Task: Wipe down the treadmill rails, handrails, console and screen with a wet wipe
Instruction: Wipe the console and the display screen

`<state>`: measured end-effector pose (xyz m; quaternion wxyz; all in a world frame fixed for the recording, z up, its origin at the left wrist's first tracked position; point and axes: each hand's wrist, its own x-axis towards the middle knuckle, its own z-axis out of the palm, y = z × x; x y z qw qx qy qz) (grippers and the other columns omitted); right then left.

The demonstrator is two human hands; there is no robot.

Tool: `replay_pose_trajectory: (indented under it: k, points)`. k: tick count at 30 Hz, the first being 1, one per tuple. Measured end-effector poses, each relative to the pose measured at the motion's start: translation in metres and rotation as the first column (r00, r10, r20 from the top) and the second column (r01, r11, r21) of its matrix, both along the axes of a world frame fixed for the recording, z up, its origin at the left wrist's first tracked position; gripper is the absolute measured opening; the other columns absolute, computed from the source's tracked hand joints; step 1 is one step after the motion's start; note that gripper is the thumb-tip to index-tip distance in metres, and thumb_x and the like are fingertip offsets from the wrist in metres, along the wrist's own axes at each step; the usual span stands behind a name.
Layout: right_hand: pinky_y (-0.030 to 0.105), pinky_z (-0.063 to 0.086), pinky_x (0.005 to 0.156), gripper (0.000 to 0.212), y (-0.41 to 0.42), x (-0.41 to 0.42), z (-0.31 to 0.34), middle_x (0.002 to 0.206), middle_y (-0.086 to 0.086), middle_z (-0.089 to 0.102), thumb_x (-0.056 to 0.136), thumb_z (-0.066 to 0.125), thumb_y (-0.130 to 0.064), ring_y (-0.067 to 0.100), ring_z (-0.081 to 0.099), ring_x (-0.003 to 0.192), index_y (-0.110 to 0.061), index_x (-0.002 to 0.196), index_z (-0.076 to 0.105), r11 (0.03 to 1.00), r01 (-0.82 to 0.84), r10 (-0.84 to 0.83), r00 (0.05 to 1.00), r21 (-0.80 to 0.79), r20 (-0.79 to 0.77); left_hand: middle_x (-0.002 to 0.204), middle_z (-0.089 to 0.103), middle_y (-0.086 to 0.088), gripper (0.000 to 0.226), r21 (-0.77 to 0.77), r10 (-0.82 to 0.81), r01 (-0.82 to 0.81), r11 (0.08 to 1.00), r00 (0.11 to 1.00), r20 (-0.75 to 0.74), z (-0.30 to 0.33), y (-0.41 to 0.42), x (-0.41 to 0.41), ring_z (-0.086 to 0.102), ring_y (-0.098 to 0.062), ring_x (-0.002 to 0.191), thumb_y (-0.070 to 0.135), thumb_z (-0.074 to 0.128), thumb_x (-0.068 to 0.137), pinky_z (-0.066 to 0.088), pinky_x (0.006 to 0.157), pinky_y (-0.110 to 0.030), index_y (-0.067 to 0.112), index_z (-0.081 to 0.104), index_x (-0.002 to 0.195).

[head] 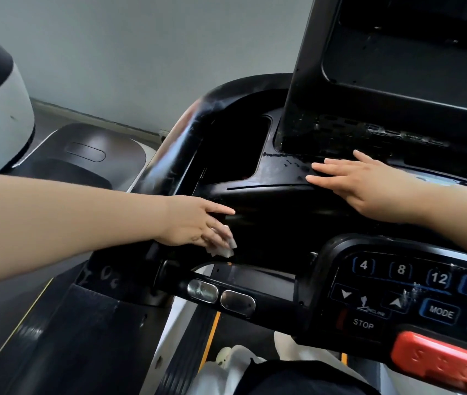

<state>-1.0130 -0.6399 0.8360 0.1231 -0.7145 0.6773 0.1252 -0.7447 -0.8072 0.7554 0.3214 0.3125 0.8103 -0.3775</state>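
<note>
Left hand (195, 223) pinching crumpled wet wipe (222, 249) against black console (269, 201), right hand (369, 186) flat, fingers spread, on console top below screen (412, 52)

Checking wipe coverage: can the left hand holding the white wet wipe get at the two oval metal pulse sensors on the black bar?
Probably yes. The left hand with the white wet wipe sits just above the two oval metal pulse sensors, and nothing lies between them. The right hand rests flat on the black console top, out of the way.
</note>
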Motion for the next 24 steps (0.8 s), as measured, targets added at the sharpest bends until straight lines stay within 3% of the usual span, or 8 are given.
replay_pose_trajectory:
  k: [1,4,8,12,19,24]
  points:
    - [0.038,-0.003,0.117,0.051,0.0,0.001,0.0,0.156,-0.014,0.014,0.1,0.03,-0.02,0.006,0.007,0.145,-0.039,0.147,0.022,1.0,0.005,-0.005,1.0,0.003,-0.001,0.157,0.011,0.01,0.043,0.061,0.011,-0.005,0.998,0.995,-0.097,0.001,0.001,0.0,-0.004,-0.009,0.144,0.027,0.032,0.1,-0.035,0.099,-0.048,0.025,0.036,0.143]
    - [0.039,-0.004,0.117,0.05,0.0,0.002,0.002,0.156,-0.014,0.014,0.101,0.029,-0.021,0.006,0.008,0.145,-0.039,0.147,0.021,1.0,0.013,-0.013,1.0,0.011,-0.009,0.136,0.05,0.015,0.042,0.232,0.023,0.076,0.97,0.919,-0.395,-0.002,0.009,-0.011,0.038,-0.008,0.134,0.045,0.062,0.077,0.0,0.113,-0.045,0.032,0.065,0.117]
    - [0.04,-0.005,0.116,0.05,-0.002,0.003,0.003,0.156,-0.014,0.015,0.101,0.03,-0.02,0.006,0.008,0.145,-0.039,0.147,0.022,1.0,0.025,-0.025,1.0,0.018,-0.007,0.138,0.05,0.013,0.049,0.369,0.081,0.179,0.912,0.803,-0.59,-0.027,0.04,-0.046,0.041,-0.011,0.133,0.039,0.033,0.083,0.002,0.114,-0.045,0.031,0.061,0.123]
    - [0.039,-0.006,0.116,0.05,-0.002,0.004,0.003,0.157,-0.014,0.014,0.102,0.029,-0.02,0.006,0.007,0.145,-0.039,0.147,0.021,0.999,0.032,-0.032,0.999,0.022,-0.011,0.133,0.055,0.007,0.045,0.51,0.207,0.186,0.84,0.759,-0.618,-0.029,0.058,-0.061,0.047,-0.016,0.128,0.026,0.033,0.089,0.008,0.114,-0.044,0.023,0.065,0.12]
    - [0.041,-0.005,0.116,0.049,-0.005,-0.001,0.004,0.157,-0.013,0.015,0.102,0.028,-0.023,0.007,0.009,0.145,-0.039,0.147,0.02,0.999,-0.044,0.045,0.998,0.02,-0.045,0.132,0.057,0.008,0.042,0.521,0.266,0.136,0.843,0.735,-0.623,-0.024,0.068,-0.06,0.048,-0.014,0.127,0.02,0.033,0.093,0.009,0.114,-0.044,0.023,0.066,0.119]
    - [0.041,-0.007,0.116,0.049,-0.007,-0.004,0.01,0.157,-0.012,0.013,0.102,0.026,-0.026,0.008,0.009,0.145,-0.038,0.148,0.016,0.991,-0.121,0.126,0.987,0.055,-0.102,0.143,0.045,0.008,0.043,0.503,0.312,0.025,0.864,0.758,-0.573,-0.025,0.07,-0.049,0.035,-0.014,0.136,0.019,0.039,0.09,0.006,0.115,-0.045,0.023,0.056,0.129]
